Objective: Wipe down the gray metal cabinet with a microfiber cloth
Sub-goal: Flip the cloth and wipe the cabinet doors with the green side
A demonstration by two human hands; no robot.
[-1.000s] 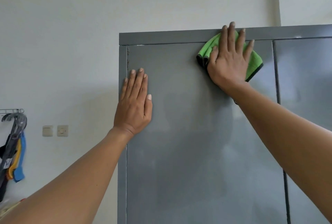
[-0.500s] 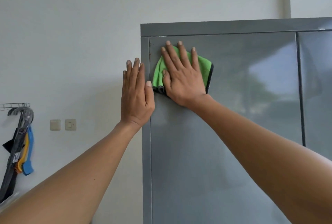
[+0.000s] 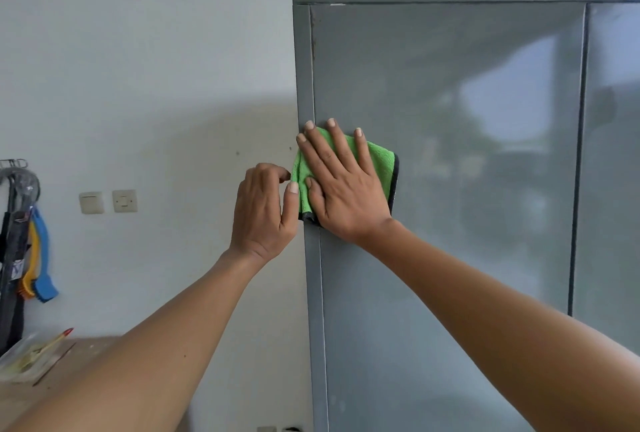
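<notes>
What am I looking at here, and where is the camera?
No machine: a person's two bare hands, filmed by a camera worn on the head, looking forward. The right hand presses a green microfiber cloth flat against the left edge of a gray metal cabinet, fingers straight. The left hand sits beside that edge with fingers curled; whether it touches the cloth is unclear. On the wall are two switches and hanging brushes.
</notes>
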